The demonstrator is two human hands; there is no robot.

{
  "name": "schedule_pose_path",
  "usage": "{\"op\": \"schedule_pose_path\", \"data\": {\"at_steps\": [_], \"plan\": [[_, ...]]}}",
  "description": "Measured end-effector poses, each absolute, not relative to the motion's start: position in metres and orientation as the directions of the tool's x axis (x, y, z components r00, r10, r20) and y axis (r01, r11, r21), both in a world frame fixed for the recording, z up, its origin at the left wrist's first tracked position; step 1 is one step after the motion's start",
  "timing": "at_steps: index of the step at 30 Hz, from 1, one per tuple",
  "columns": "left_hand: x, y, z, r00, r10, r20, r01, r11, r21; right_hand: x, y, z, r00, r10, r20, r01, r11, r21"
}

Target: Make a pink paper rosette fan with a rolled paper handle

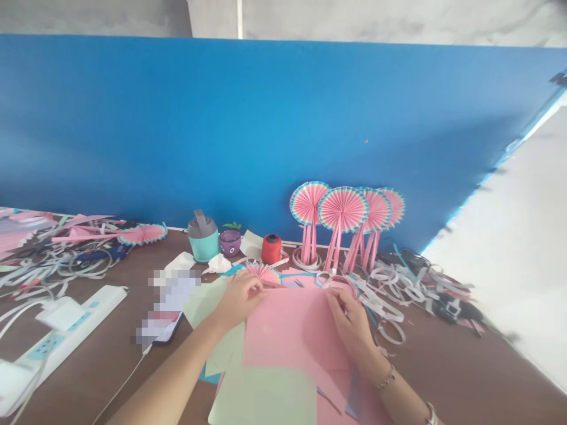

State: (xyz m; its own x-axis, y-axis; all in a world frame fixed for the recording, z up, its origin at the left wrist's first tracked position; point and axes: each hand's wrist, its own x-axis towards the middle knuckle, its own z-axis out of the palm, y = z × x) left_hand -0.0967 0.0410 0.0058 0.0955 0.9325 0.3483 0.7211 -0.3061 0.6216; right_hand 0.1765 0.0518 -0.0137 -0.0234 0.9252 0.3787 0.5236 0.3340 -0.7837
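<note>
A pink paper sheet (283, 330) lies in front of me, over other pink and pale green paper. Its far left corner is pinched by my left hand (241, 298), fingers closed. My right hand (352, 321), with a bracelet on the wrist, grips the far right corner between thumb and fingers. The right fingertips are partly hidden. A pale green sheet (266, 395) covers the near edge of the pink one. Just beyond my hands lies a pleated pink paper fan (262, 272), partly covered.
Several finished pink fans (343, 209) lean on the blue partition (248, 130). White strip coils (390, 289) lie at right. At left are a power strip (84, 324), a phone (170, 330) and tangled strips (88, 260). A teal bottle (204, 242) and red spool (271, 250) stand behind.
</note>
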Motion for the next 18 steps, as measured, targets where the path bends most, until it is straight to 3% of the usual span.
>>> {"op": "schedule_pose_path", "data": {"at_steps": [5, 8, 12, 15, 18], "plan": [[-0.106, 0.047, 0.006, -0.232, 0.931, 0.282, 0.444, -0.157, 0.882, 0.182, 0.057, -0.015, 0.052, 0.927, 0.372, 0.460, 0.308, -0.833], [-0.111, 0.050, 0.004, -0.424, 0.884, 0.196, 0.253, -0.092, 0.963, 0.185, 0.058, -0.014, -0.029, 0.945, 0.327, 0.500, 0.297, -0.813], [-0.117, 0.053, 0.001, -0.575, 0.814, 0.084, 0.003, -0.101, 0.995, 0.175, 0.046, -0.006, -0.366, 0.904, 0.220, 0.711, 0.424, -0.561], [-0.120, 0.055, -0.001, -0.592, 0.805, 0.024, -0.093, -0.098, 0.991, 0.162, 0.032, -0.002, -0.397, 0.902, 0.171, 0.829, 0.432, -0.355], [-0.121, 0.056, -0.003, -0.593, 0.805, 0.026, -0.075, -0.087, 0.993, 0.156, 0.025, -0.005, -0.366, 0.923, 0.120, 0.863, 0.384, -0.329]]}}
